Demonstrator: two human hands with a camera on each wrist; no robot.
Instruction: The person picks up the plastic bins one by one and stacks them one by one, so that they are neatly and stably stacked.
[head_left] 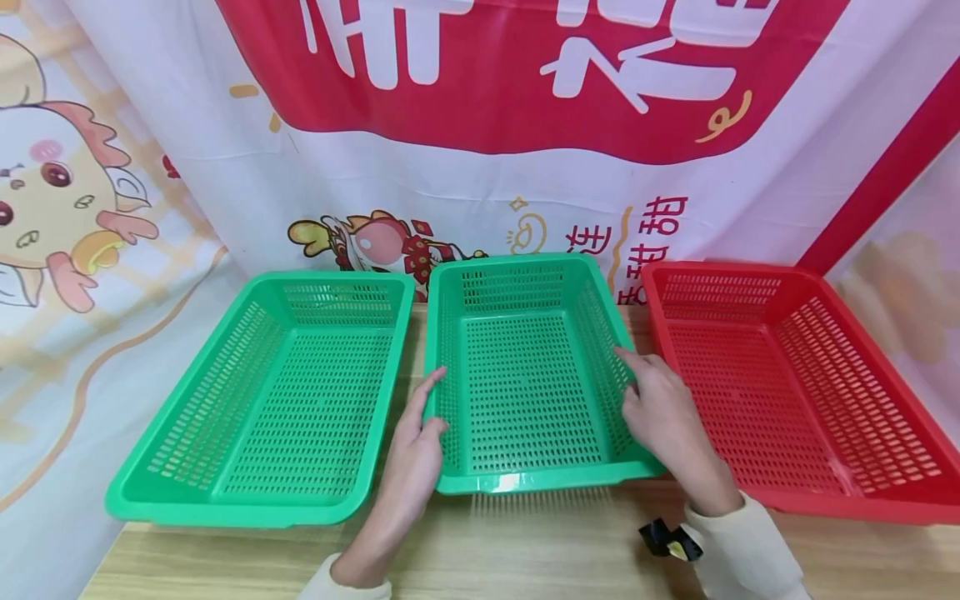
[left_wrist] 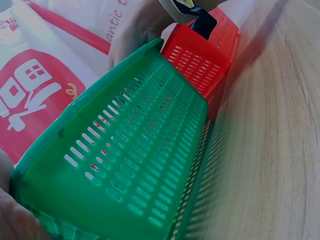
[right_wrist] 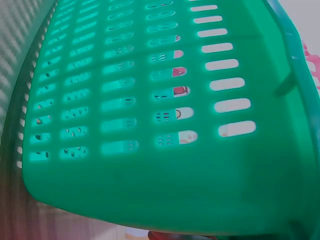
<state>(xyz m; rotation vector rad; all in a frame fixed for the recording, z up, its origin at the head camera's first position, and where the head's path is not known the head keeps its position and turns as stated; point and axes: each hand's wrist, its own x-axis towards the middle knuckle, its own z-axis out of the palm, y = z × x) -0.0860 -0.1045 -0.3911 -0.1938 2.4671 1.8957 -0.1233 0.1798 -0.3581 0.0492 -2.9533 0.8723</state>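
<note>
I log: one rectangular, perforated green plastic basket (head_left: 525, 392), middle of three; left hand (head_left: 415, 454), fingers gripping its left side; right hand (head_left: 663, 408), fingers gripping its right side; second green plastic basket (head_left: 315, 408), left; red plastic basket (head_left: 757, 408), right; pale wooden table (head_left: 540, 554), below.

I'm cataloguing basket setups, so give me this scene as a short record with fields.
Baskets, left to right: left green basket, middle green basket, red basket
Basket build: slotted walls, perforated bottoms
Left hand: holds the middle green basket at its left rim
Right hand: holds the same basket at its right rim
Surface: wood-grain table
Backdrop: white cloth with red and cartoon prints
Clothing: pale sleeves
</note>
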